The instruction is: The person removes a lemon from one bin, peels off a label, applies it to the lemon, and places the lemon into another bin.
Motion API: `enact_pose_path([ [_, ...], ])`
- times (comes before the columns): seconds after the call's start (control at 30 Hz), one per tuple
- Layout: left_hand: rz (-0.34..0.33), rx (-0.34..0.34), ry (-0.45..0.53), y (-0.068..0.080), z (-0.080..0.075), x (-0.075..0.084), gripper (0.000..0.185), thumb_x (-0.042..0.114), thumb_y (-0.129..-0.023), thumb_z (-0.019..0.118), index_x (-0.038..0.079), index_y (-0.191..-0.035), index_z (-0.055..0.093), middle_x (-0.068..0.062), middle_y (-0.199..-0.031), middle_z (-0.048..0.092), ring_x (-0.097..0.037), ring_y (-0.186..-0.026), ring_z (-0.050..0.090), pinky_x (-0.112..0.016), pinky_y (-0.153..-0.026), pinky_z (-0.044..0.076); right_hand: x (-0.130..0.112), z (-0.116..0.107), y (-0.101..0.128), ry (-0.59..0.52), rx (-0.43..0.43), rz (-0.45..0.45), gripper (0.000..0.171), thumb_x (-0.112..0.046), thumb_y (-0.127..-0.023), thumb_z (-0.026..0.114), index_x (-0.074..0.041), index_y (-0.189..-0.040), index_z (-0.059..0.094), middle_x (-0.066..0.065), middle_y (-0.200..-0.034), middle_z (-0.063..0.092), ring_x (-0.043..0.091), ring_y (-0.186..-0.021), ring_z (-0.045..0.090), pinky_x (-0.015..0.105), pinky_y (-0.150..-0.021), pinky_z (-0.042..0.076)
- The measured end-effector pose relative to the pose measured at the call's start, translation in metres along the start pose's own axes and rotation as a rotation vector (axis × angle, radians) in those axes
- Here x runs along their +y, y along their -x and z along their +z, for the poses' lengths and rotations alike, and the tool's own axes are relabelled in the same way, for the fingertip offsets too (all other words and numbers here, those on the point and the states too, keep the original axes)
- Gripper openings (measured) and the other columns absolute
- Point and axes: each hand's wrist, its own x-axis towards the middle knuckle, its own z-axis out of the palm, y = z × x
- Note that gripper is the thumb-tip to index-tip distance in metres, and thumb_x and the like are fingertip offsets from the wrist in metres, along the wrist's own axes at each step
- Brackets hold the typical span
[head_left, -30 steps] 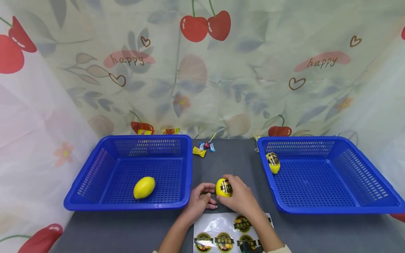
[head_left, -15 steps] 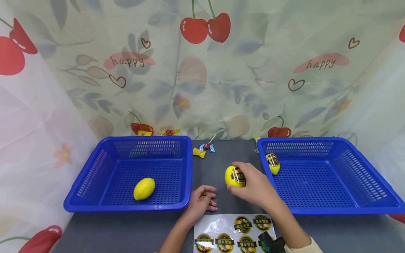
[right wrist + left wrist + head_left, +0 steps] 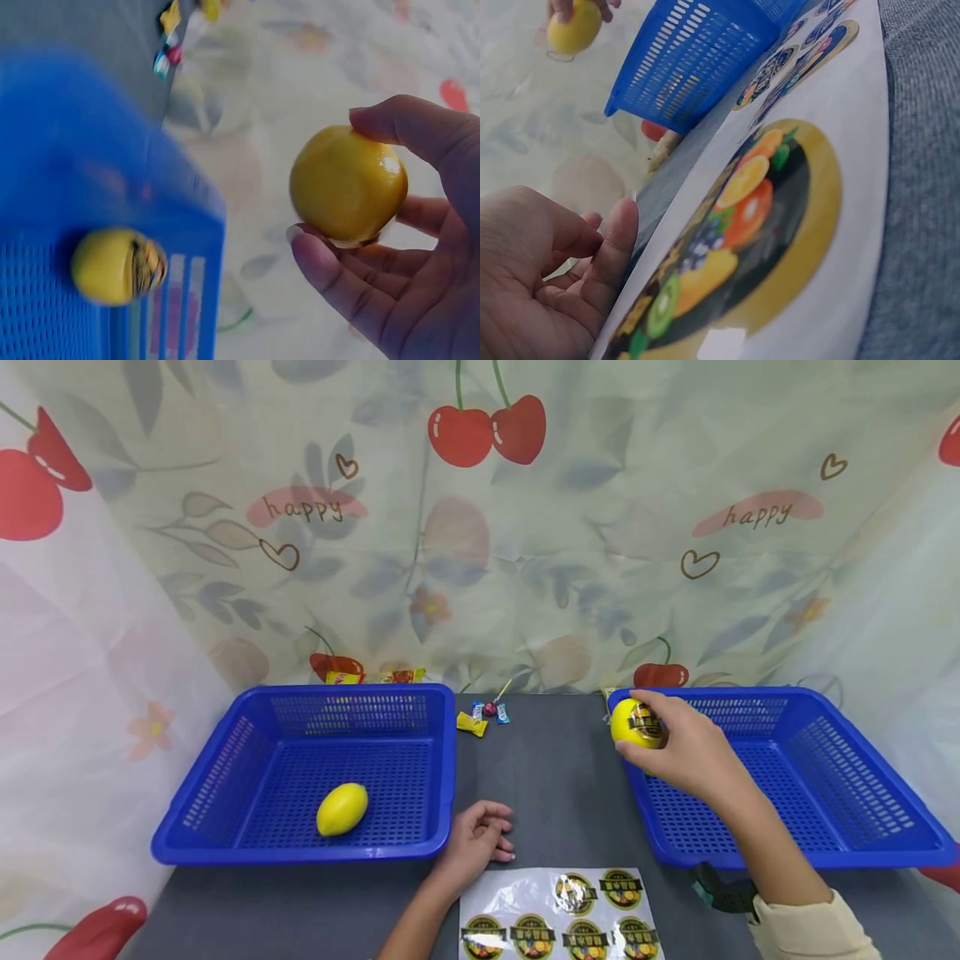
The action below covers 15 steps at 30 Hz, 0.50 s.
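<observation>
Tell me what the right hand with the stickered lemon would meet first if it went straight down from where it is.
Probably the stickered lemon already lying in the right basket: the right hand holds its lemon above that corner, though depth is unclear.

on my left sits a blue basket (image 3: 225, 785) with one plain lemon (image 3: 342, 808) lying on its floor. a few wrapped sweets (image 3: 483, 716) are scattered on the grey table (image 3: 547, 777) by the back edge, and more wrappers (image 3: 375, 677) lie behind the basket. the cherry-print curtain (image 3: 480, 527) hangs all round. a dark clip (image 3: 720, 893) lies near the front edge.
</observation>
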Motion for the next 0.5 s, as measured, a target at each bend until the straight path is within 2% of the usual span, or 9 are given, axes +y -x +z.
enact_pose_path([
  [0.2, 0.007, 0.002, -0.014, 0.000, 0.001, 0.000, 0.024, -0.011, -0.095, 0.047, -0.011, -0.115, 0.060, -0.021, -0.097, 0.062, -0.022, -0.070, 0.065, -0.033, -0.062, 0.060, 0.029, -0.014, -0.012, 0.035, -0.009, 0.046, 0.072, -0.035, -0.090, 0.074, 0.000, -0.146, 0.044, 0.025, -0.118, 0.059, 0.036, -0.094, 0.057, 0.051, -0.073, 0.050],
  [0.37, 0.016, 0.006, -0.012, 0.001, 0.001, -0.001, 0.024, -0.011, -0.095, 0.047, -0.010, -0.115, 0.061, -0.021, -0.096, 0.062, -0.024, -0.070, 0.065, -0.033, -0.061, 0.060, 0.052, -0.020, -0.020, 0.053, -0.055, 0.082, 0.075, -0.035, -0.090, 0.073, 0.006, -0.145, 0.040, 0.028, -0.119, 0.058, 0.038, -0.095, 0.058, 0.051, -0.073, 0.051],
  [0.5, 0.020, 0.009, -0.014, 0.001, 0.001, -0.001, 0.023, -0.011, -0.095, 0.047, -0.010, -0.114, 0.061, -0.021, -0.096, 0.062, -0.023, -0.070, 0.065, -0.034, -0.061, 0.060, 0.071, -0.020, -0.027, 0.068, -0.096, 0.095, 0.074, -0.034, -0.089, 0.074, 0.009, -0.139, 0.041, 0.024, -0.108, 0.060, 0.034, -0.087, 0.059, 0.045, -0.068, 0.050],
])
